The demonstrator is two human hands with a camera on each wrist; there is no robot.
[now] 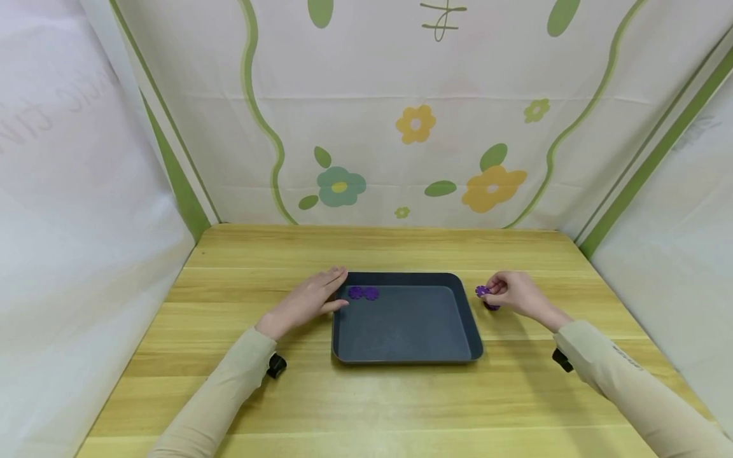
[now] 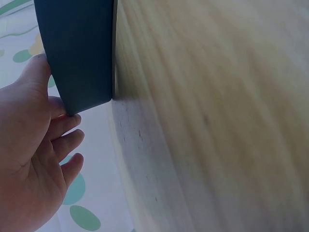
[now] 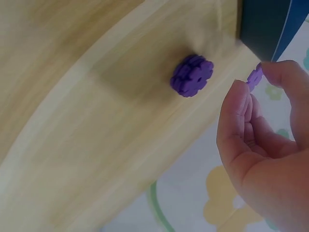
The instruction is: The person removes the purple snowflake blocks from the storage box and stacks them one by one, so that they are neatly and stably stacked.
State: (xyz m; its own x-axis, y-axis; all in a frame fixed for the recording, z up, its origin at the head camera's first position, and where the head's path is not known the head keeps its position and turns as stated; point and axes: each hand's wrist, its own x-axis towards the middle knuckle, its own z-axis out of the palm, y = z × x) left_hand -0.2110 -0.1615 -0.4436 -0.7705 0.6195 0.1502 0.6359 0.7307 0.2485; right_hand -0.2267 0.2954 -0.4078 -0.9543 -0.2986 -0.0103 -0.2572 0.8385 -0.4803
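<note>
A dark grey rectangular tray point(image 1: 401, 331) lies on the wooden table. Two purple flower-shaped discs point(image 1: 371, 293) sit side by side in its far left corner. My left hand point(image 1: 306, 302) rests on the tray's left rim near that corner, its fingers fairly straight; the left wrist view shows the hand point(image 2: 29, 145) against the tray's outer wall point(image 2: 77, 53). Just right of the tray, my right hand point(image 1: 518, 294) pinches one purple flower-shaped disc point(image 3: 254, 77) between thumb and forefinger. Below it, a short stack of the same purple discs point(image 3: 192, 76) stands on the table.
The light wooden table point(image 1: 366, 407) extends around the tray. A white cloth wall with printed flowers point(image 1: 366, 127) rises behind its far edge. More white cloth hangs at the left point(image 1: 86, 222) and right sides.
</note>
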